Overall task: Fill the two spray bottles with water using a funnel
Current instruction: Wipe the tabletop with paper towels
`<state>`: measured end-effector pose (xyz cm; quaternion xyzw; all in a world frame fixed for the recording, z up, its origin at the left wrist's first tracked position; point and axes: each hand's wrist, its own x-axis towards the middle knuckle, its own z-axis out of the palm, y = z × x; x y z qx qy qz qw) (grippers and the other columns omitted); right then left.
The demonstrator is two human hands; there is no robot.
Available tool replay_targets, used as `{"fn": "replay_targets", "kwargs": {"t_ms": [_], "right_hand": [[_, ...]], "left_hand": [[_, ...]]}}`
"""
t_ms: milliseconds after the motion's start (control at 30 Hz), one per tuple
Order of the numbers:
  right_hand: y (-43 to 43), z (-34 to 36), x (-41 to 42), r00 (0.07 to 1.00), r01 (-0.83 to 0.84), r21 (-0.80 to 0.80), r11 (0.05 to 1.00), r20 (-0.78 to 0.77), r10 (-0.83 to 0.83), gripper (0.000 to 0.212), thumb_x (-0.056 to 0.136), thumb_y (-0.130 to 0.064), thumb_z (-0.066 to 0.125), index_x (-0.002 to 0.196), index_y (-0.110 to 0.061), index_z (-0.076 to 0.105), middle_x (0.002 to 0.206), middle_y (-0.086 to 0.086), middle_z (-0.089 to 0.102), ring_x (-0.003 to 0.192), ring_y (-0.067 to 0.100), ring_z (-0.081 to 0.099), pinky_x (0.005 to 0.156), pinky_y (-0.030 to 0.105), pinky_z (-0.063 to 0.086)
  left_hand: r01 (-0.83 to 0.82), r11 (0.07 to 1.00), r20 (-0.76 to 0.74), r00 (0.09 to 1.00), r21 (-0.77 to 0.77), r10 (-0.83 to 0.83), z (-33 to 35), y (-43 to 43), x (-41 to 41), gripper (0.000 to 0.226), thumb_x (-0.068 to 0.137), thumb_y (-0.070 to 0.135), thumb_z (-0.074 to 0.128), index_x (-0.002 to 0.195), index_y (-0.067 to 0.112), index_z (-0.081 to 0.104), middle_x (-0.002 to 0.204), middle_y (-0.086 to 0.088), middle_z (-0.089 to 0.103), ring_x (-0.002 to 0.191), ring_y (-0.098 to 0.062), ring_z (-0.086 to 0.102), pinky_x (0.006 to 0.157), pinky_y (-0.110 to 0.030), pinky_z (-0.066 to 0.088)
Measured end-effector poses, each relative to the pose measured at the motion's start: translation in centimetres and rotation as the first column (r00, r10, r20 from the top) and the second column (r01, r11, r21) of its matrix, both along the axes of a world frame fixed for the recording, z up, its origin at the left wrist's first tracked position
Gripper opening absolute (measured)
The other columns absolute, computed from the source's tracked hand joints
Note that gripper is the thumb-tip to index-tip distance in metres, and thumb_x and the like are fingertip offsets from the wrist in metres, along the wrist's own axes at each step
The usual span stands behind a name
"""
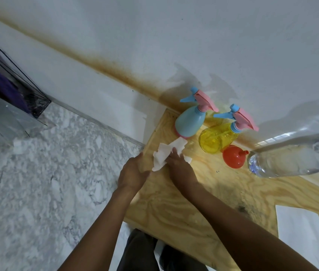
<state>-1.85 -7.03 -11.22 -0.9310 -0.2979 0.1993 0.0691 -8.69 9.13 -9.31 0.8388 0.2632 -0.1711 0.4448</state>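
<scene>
- Two hands over the wooden board point(184, 208): left hand point(133, 173) loosely curled at the board's left edge, holding nothing.
- Right hand point(180, 167) pressing a white paper towel point(166, 153) flat onto the board.
- Blue spray bottle point(190, 122), yellow spray bottle point(216, 136), both capped, by the wall.
- Orange funnel point(234, 156) beside them.
- Clear water bottle point(283, 159) far right.

Large clear bottle point(291, 155), blurred, perhaps plastic, runs off right edge.
</scene>
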Motion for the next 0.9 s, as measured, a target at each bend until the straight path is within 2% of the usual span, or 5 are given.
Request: {"fn": "replay_targets", "kwargs": {"t_ms": [200, 333, 600, 700, 900], "right_hand": [[0.2, 1.4, -2.1, 0.994, 0.07, 0.118, 0.991, 0.071, -0.078, 0.04, 0.105, -0.025, 0.032, 0.139, -0.008, 0.043, 0.141, 0.022, 0.052, 0.131, 0.044, 0.049, 0.099, 0.059, 0.047], [2.3, 1.2, -2.1, 0.985, 0.141, 0.149, 0.979, 0.074, -0.153, 0.051, 0.1, -0.05, 0.04, 0.148, -0.035, 0.029, 0.143, 0.007, 0.051, 0.131, 0.035, 0.049, 0.109, 0.049, 0.039], [1.5, -0.9, -3.2, 0.995, 0.094, 0.024, 0.995, 0.021, -0.095, 0.058, 0.098, -0.033, 0.018, 0.143, -0.015, 0.05, 0.154, 0.014, 0.041, 0.145, 0.039, 0.031, 0.111, 0.062, 0.03], [-0.4, 0.0, -2.9, 0.995, 0.094, 0.081, 0.992, 0.005, -0.095, 0.045, 0.088, -0.007, 0.067, 0.132, -0.014, 0.062, 0.143, 0.009, 0.055, 0.135, 0.03, 0.05, 0.104, 0.05, 0.047], [-5.7, 0.3, -4.8, 0.994, 0.105, 0.227, 0.968, -0.048, -0.097, 0.052, 0.081, 0.015, 0.058, 0.128, -0.008, 0.064, 0.139, 0.012, 0.059, 0.128, 0.029, 0.056, 0.089, 0.042, 0.058]], "left_hand": [[0.036, 0.999, -0.013, 0.999, 0.019, -0.036, 0.9, -0.2, 0.0, 0.054, 0.093, 0.029, 0.065, 0.142, 0.015, 0.048, 0.133, -0.01, 0.061, 0.12, -0.026, 0.059, 0.081, -0.021, 0.038], [0.067, 0.996, -0.015, 0.998, 0.06, -0.067, 1.0, -0.2, 0.2, 0.048, 0.091, 0.023, 0.064, 0.137, 0.017, 0.052, 0.116, -0.006, 0.068, 0.103, -0.022, 0.066, 0.077, -0.026, 0.05], [0.053, 0.998, -0.024, 0.998, 0.041, -0.052, 0.7, -0.3, 0.0, 0.057, 0.092, 0.026, 0.066, 0.145, 0.017, 0.045, 0.131, -0.01, 0.061, 0.117, -0.026, 0.06, 0.083, -0.026, 0.046], [0.053, 0.998, -0.043, 0.998, 0.032, -0.051, 0.5, -0.2, -0.1, 0.066, 0.09, 0.027, 0.068, 0.149, 0.018, 0.039, 0.137, -0.011, 0.057, 0.125, -0.028, 0.056, 0.089, -0.029, 0.046], [0.114, 0.99, -0.043, 0.993, 0.085, -0.111, -0.3, 0.0, -0.1, 0.058, 0.087, 0.033, 0.067, 0.14, 0.025, 0.046, 0.118, -0.006, 0.064, 0.106, -0.027, 0.065, 0.084, -0.036, 0.056]]}}
